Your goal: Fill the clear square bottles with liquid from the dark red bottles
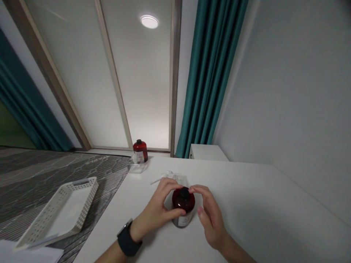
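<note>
A dark red bottle (183, 205) with a black cap (184, 192) and a white label stands upright on the white table, in front of me. My left hand (164, 204), a dark watch on its wrist, is curved around the bottle's left side, thumb on the near side and fingers on the far side. To the right of the bottle is my right hand (210, 217), thumb and forefinger apart. Its forefinger tip reaches close to the cap; whether it touches cannot be made out. Just beyond the bottle lies clear plastic with a thin white piece (170, 177).
At the table's far left corner, another red bottle (140, 150) stands by a clear tray (135, 168). A white perforated basket (59, 212) sits lower, left of the table (246, 215). Behind are frosted panels, a teal curtain (211, 73) and a white cabinet (207, 151).
</note>
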`<state>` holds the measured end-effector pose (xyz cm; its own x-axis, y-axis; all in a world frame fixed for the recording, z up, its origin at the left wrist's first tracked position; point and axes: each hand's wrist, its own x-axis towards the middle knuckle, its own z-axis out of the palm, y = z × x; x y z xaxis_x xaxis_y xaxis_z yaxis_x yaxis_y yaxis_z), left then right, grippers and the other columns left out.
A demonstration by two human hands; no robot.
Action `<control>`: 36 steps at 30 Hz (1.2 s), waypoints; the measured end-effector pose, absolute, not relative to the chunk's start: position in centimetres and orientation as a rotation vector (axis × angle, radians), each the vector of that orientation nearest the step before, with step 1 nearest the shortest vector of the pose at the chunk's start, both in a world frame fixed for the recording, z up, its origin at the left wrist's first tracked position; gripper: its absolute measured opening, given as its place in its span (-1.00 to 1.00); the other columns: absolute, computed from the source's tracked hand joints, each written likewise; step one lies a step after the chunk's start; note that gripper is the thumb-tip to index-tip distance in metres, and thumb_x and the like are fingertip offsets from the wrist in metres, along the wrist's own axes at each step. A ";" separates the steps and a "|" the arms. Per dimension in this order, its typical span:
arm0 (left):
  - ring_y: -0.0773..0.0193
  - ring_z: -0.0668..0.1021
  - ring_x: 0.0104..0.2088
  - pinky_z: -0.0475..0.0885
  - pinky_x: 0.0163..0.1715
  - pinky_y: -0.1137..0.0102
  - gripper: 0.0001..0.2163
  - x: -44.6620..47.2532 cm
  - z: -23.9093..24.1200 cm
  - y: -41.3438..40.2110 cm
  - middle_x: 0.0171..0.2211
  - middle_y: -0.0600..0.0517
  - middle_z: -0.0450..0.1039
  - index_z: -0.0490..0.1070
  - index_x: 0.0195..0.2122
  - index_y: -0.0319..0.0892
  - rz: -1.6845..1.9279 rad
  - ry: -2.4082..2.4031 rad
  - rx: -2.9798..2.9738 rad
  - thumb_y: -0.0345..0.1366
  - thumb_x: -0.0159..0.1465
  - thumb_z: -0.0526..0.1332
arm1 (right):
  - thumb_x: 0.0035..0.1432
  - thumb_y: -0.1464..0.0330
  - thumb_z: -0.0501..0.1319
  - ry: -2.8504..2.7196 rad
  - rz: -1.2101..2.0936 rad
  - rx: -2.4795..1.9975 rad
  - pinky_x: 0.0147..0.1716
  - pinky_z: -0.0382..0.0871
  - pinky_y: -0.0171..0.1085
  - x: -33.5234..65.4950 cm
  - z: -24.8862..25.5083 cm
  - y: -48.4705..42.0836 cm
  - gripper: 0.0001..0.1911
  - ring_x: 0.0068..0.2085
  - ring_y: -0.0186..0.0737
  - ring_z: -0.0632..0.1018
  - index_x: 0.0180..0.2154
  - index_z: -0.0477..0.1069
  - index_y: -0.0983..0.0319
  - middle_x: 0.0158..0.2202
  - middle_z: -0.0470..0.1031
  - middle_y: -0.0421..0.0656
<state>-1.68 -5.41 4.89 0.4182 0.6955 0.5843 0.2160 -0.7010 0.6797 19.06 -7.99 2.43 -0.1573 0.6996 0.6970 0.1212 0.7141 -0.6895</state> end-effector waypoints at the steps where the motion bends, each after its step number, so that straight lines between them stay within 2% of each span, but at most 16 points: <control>1: 0.03 0.45 -0.04 0.37 -0.03 0.16 -0.53 -1.6 4.9 -5.4 -0.07 -0.09 0.40 0.37 0.10 -0.04 1.229 0.769 2.162 0.04 0.24 0.34 | 0.40 0.25 0.02 -1.690 0.604 -0.667 0.14 0.33 -0.04 19.0 2.4 -8.1 -0.65 0.12 -0.02 0.42 0.17 0.26 0.10 0.06 0.41 -0.04; 7: 0.07 0.48 -0.05 0.39 -0.03 0.21 -0.61 -1.4 4.8 -5.5 -0.09 -0.06 0.42 0.37 -0.06 -0.09 1.261 0.773 2.056 0.00 0.22 0.38 | 0.40 0.25 0.02 -1.691 0.686 -0.724 0.21 0.31 0.01 18.7 2.3 -8.3 -0.61 0.21 0.01 0.40 0.22 0.21 0.10 0.15 0.37 0.00; 14: 0.06 0.47 -0.02 0.37 0.00 0.20 -0.59 -1.6 5.0 -5.5 -0.04 -0.06 0.43 0.37 0.10 -0.01 1.230 0.735 2.114 -0.07 0.27 0.35 | 0.42 0.24 0.00 -1.677 0.640 -0.724 0.23 0.27 0.03 18.8 2.2 -8.3 -0.64 0.22 0.01 0.36 0.19 0.23 0.07 0.15 0.35 -0.02; 19: 0.07 0.47 -0.03 0.37 -0.01 0.20 -0.59 -1.5 5.1 -5.4 -0.06 -0.06 0.43 0.37 0.10 0.00 1.242 0.735 2.114 -0.05 0.27 0.35 | 0.43 0.25 -0.01 -1.692 0.738 -0.726 0.28 0.22 0.01 18.7 2.1 -8.3 -0.60 0.28 -0.02 0.32 0.25 0.16 0.05 0.23 0.30 -0.03; 24: 0.06 0.47 -0.03 0.38 -0.01 0.18 -0.59 -1.4 5.0 -5.3 -0.05 -0.07 0.43 0.37 0.10 -0.01 1.248 0.730 2.134 -0.05 0.28 0.34 | 0.42 0.23 0.01 -1.664 0.682 -0.746 0.26 0.24 0.05 18.7 2.1 -8.3 -0.63 0.24 0.01 0.35 0.21 0.19 0.07 0.14 0.34 -0.01; 29: 0.06 0.47 -0.03 0.40 -0.01 0.17 -0.60 -1.4 5.1 -5.3 -0.06 -0.07 0.42 0.37 0.11 0.01 1.268 0.707 2.141 -0.06 0.28 0.34 | 0.41 0.23 0.02 -1.709 0.764 -0.762 0.31 0.17 0.12 19.0 2.1 -8.2 -0.55 0.31 0.05 0.29 0.28 0.10 0.07 0.26 0.27 0.01; 36: 0.05 0.47 -0.03 0.39 -0.01 0.16 -0.59 -1.4 5.0 -5.2 -0.06 -0.08 0.42 0.39 0.10 0.00 1.257 0.724 2.131 -0.05 0.27 0.35 | 0.41 0.24 0.03 -1.703 0.755 -0.743 0.32 0.14 0.14 19.0 2.2 -8.4 -0.54 0.32 0.06 0.27 0.28 0.08 0.04 0.23 0.28 0.00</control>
